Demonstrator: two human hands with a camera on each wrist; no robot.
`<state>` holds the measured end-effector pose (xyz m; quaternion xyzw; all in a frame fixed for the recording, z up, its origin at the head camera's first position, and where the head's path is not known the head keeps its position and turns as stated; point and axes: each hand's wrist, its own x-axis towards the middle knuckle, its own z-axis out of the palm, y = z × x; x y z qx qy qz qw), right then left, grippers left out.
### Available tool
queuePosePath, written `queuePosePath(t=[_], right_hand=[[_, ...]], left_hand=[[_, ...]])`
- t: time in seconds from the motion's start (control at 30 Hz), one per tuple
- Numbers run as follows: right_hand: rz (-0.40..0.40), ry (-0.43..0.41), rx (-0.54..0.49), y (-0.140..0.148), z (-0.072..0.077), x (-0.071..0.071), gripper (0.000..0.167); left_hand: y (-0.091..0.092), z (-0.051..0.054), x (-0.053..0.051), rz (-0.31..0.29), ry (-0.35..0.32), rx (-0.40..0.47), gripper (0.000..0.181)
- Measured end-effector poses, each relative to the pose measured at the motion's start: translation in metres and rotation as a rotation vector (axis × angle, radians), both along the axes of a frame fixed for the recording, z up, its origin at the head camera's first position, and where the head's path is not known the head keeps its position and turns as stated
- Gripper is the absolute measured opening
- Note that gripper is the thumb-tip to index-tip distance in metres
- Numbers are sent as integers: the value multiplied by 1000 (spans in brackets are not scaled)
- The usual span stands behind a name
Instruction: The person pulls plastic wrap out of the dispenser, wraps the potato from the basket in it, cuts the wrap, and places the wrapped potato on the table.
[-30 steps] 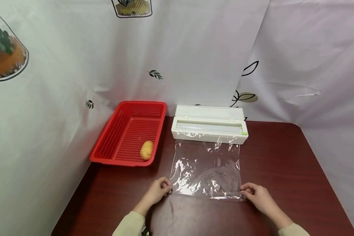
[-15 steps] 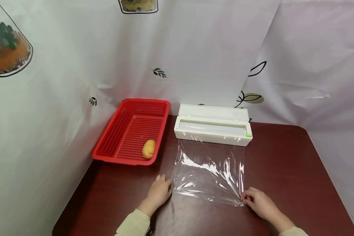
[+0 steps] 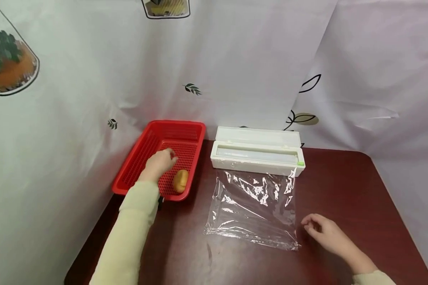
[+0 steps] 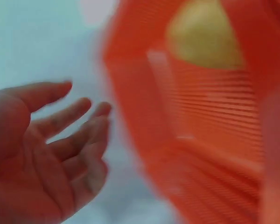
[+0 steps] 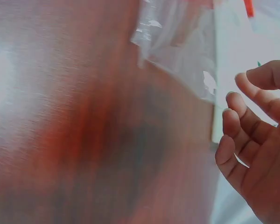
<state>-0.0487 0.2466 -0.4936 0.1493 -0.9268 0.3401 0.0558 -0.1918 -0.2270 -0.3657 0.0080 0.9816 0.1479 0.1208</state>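
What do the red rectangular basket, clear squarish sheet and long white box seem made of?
Red rectangular basket: probably moulded plastic with slight sheen, given its evenly perforated floor.
Clear squarish sheet: apparently thin, glossy plastic film, given transparency, wrinkles and glints.
Long white box: likely smooth, hard plastic, from crisp edges, even surface.

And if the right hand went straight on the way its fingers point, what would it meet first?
Probably the right edge of the clear film, though the right hand may be raised enough to pass over it; height is unclear.
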Motion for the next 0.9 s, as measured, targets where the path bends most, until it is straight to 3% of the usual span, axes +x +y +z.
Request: queuePosePath(t=[0.07,0.17,0.23,0.3,0.4,0.47,0.7,0.8,0.9], right_hand=[[-5,-1,14,0,5,-4,15],[-39,-36,10,0,9,-6,11],[-72,-73,-1,2,10,-4,10],[-109,-109,-4,6,10,-1,8],[-148,-150,-1,13,8,2,7],[-165,-169,-2,17,7,4,6],[-177,-165,-7,20,9,4,5],[-173,-142,-13,19,9,3,6],[-174,-131,-9,18,10,3,6]], left_hand=[[-11,-13,-16,14,-198,-33,45],[-23,-33,-24,44,-441,-50,54],[-27,-43,-24,56,-518,-58,55],[-30,-50,-22,54,-539,-24,52],[-32,-55,-20,41,-497,45,53],[-33,-53,-21,45,-420,111,58],[-16,-37,-21,67,1,245,60],[-3,-34,-18,60,95,278,62],[10,-35,-15,63,146,329,63]])
